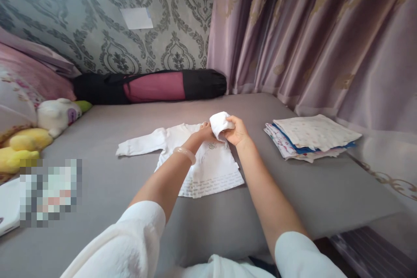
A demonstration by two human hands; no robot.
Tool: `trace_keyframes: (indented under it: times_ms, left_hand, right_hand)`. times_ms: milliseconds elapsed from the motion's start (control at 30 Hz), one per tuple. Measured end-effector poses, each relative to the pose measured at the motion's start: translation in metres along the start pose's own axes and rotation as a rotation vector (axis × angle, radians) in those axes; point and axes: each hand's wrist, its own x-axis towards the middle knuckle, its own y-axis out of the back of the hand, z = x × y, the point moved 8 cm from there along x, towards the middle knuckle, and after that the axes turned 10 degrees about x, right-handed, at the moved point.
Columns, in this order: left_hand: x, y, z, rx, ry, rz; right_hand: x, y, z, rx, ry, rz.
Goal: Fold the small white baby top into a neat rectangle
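Observation:
A small white long-sleeved shirt (pixel 208 169) lies spread on the grey bed, with a printed hem and a small print on its chest. One sleeve stretches out flat to the left. The other sleeve is lifted and bunched near the right shoulder, its end folded over. My right hand (pixel 237 131) is closed on this raised sleeve, fingers pinching the cloth. Close beside it, my left hand (pixel 208 133) rests low over the shirt's upper right, fingers bent against the fabric at the sleeve. The raised cloth hides part of those fingers.
On the right lies a stack of folded cloths (pixel 316 132). A black and dark-pink long bag (pixel 153 87) lies along the wall. Plush toys (pixel 57 115) sit at the left, near a white object (pixel 13 202) and a blurred patch. Curtains (pixel 293 30) hang at the right.

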Motion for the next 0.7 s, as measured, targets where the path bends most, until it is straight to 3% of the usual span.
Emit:
trace_keyframes:
  times_ms: [133, 300, 433, 600, 700]
  left_hand:
    - [-0.016, 0.007, -0.019, -0.022, 0.017, 0.036]
    - [-0.058, 0.028, -0.071, -0.159, 0.233, 0.219]
    - [-0.096, 0.032, -0.100, -0.311, 0.404, 0.323]
    - [-0.121, 0.022, -0.101, -0.440, 0.442, 0.382]
    - [-0.125, 0.018, -0.095, -0.462, 0.414, 0.386]
  right_hand:
    - [0.005, -0.001, 0.007, -0.033, 0.050, 0.069]
    - [0.012, -0.005, 0.023, -0.063, 0.101, 0.150]
    - [0.019, -0.005, 0.039, -0.117, 0.132, 0.206]
    - [0.024, -0.006, 0.063, -0.298, 0.219, 0.268]
    - [0.021, -0.016, 0.079, -0.507, 0.293, 0.200]
